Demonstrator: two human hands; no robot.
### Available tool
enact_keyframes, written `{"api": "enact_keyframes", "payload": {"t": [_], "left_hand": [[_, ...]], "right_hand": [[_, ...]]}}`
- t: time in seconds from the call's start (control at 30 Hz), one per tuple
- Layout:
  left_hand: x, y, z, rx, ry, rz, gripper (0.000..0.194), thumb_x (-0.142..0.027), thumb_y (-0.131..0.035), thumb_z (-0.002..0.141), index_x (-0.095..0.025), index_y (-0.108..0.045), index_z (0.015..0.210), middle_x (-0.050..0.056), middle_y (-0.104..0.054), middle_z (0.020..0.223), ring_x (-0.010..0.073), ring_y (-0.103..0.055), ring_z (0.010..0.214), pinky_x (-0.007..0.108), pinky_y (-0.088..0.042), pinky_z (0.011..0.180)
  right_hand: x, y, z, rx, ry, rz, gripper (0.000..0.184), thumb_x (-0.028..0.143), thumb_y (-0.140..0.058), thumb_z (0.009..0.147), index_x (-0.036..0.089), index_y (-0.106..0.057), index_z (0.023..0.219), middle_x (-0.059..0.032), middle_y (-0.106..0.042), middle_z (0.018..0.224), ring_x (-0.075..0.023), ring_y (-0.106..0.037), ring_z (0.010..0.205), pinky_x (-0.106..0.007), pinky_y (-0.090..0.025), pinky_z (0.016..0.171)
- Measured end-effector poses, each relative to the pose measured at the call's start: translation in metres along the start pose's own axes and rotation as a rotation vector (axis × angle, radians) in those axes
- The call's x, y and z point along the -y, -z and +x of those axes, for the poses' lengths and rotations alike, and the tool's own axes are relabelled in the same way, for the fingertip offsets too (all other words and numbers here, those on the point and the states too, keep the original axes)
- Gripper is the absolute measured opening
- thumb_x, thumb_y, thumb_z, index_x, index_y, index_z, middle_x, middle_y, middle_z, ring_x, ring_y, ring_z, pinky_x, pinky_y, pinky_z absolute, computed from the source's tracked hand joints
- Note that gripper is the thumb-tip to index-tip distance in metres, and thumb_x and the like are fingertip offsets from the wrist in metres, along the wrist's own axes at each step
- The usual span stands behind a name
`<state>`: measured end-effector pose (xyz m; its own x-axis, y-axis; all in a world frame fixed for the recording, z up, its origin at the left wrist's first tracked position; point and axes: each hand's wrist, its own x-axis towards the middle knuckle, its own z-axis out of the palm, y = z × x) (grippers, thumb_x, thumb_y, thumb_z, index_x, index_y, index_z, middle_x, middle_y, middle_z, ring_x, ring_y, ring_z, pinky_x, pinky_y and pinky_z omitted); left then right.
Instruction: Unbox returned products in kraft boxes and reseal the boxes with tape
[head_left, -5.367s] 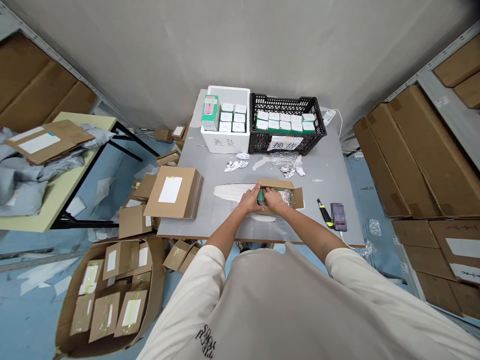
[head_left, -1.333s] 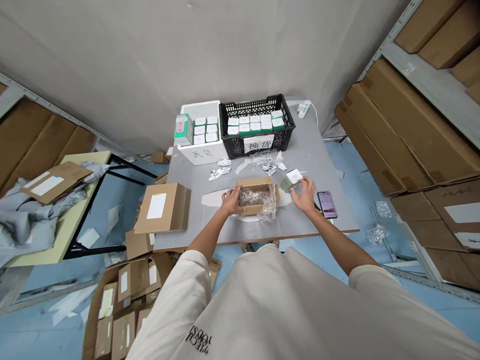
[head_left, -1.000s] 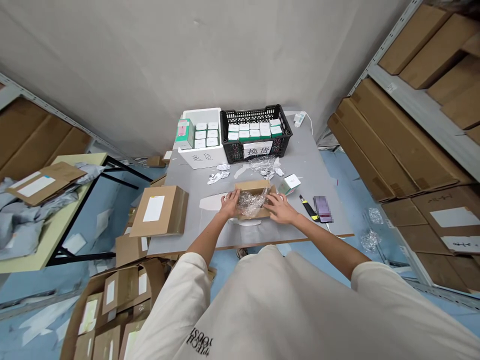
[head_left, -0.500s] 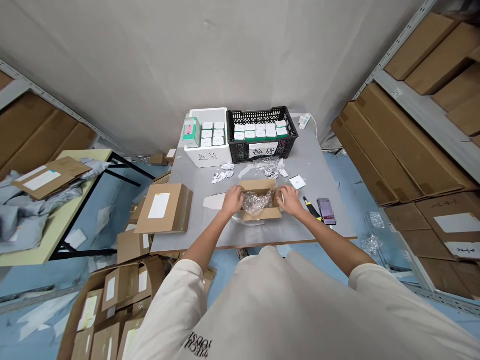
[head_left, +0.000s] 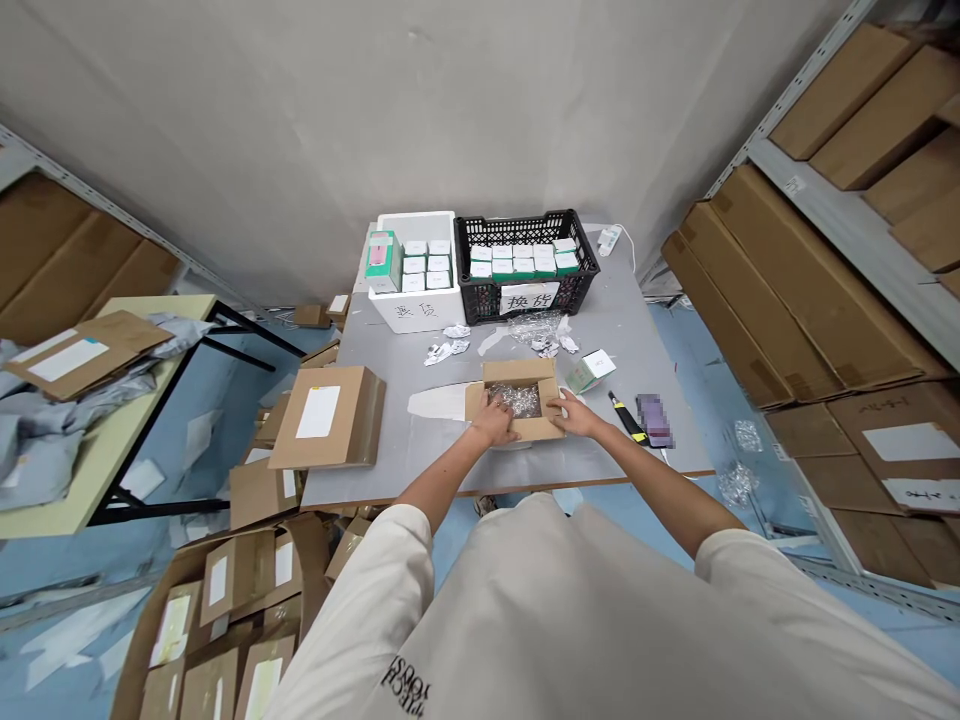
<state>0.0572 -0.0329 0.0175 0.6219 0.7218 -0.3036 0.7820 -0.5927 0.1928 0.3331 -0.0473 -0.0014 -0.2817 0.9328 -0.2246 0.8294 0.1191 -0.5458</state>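
Observation:
A small open cardboard box (head_left: 519, 430) sits on the grey table with its flaps folded out, and crumpled clear bubble wrap (head_left: 525, 402) lies inside it. My left hand (head_left: 495, 420) reaches over the box's left front corner, fingers somewhat apart and resting on the bubble wrap. At the opposite side, my right hand (head_left: 576, 413) grips the box's right edge between thumb and fingers. Just behind my right hand, a small white and green box (head_left: 591, 371) stands tilted on the table.
A white foam bin (head_left: 420, 315) and a black crate (head_left: 585, 280) hold small white-green boxes. A larger carton (head_left: 315, 440) stands left on the table. A yellow-black utility knife (head_left: 627, 418) and a phone (head_left: 655, 420) lie right. Paper scraps (head_left: 448, 350) lie behind the box.
My left hand has moved right, from the box's left side onto the bubble wrap, which sits lower in the box. The small white-green box now shows more of its side.

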Motion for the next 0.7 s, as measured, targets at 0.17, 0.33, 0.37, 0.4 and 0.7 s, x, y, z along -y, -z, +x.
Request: {"api": "enact_keyframes", "payload": {"t": [0.17, 0.33, 0.37, 0.4, 0.7], "left_hand": [[0.006, -0.004, -0.012, -0.103, -0.005, 0.020, 0.044, -0.039, -0.060, 0.092, -0.017, -0.066, 0.130, 0.020, -0.060, 0.139, 0.0388, -0.035, 0.148, 0.063, -0.010, 0.126], [0.019, -0.001, -0.024, -0.181, 0.036, 0.012, 0.044, -0.027, -0.052, 0.094, -0.021, -0.062, 0.136, 0.018, -0.060, 0.137, 0.0367, -0.037, 0.146, 0.062, -0.011, 0.125], [0.022, -0.001, -0.026, -0.182, 0.040, 0.001, 0.046, -0.025, -0.051, 0.093, -0.021, -0.060, 0.138, 0.018, -0.061, 0.135, 0.0366, -0.037, 0.146, 0.063, -0.011, 0.125], [0.025, 0.000, -0.028, -0.184, 0.041, -0.012, 0.048, -0.022, -0.050, 0.093, -0.021, -0.059, 0.140, 0.018, -0.062, 0.134, 0.0364, -0.038, 0.145, 0.063, -0.011, 0.125], [0.051, 0.026, -0.045, -0.315, 0.105, -0.046, 0.065, -0.012, -0.047, 0.089, -0.019, -0.043, 0.153, 0.020, -0.060, 0.143, 0.0321, -0.021, 0.158, 0.065, -0.002, 0.126]], "right_hand": [[-0.001, -0.013, 0.003, -0.016, -0.028, 0.107, 0.040, 0.025, -0.075, 0.079, 0.024, -0.075, 0.119, -0.0081, -0.072, 0.126, -0.0265, -0.070, 0.104, -0.037, -0.055, 0.094], [0.011, -0.017, 0.011, -0.059, -0.010, 0.107, 0.013, 0.023, -0.071, 0.081, 0.025, -0.078, 0.092, -0.0039, -0.078, 0.104, -0.0254, -0.071, 0.096, -0.037, -0.055, 0.089], [0.015, -0.017, 0.013, -0.068, -0.009, 0.100, 0.010, 0.023, -0.070, 0.082, 0.025, -0.078, 0.088, -0.0034, -0.078, 0.100, -0.0251, -0.071, 0.095, -0.036, -0.055, 0.088], [0.018, -0.017, 0.015, -0.076, -0.008, 0.099, 0.008, 0.023, -0.070, 0.082, 0.025, -0.077, 0.085, -0.0031, -0.078, 0.098, -0.0248, -0.071, 0.093, -0.036, -0.055, 0.087], [0.056, -0.017, 0.052, -0.197, 0.036, 0.151, 0.008, 0.026, -0.068, 0.086, 0.025, -0.076, 0.086, -0.0043, -0.076, 0.104, -0.0254, -0.071, 0.097, -0.037, -0.054, 0.090]]}}
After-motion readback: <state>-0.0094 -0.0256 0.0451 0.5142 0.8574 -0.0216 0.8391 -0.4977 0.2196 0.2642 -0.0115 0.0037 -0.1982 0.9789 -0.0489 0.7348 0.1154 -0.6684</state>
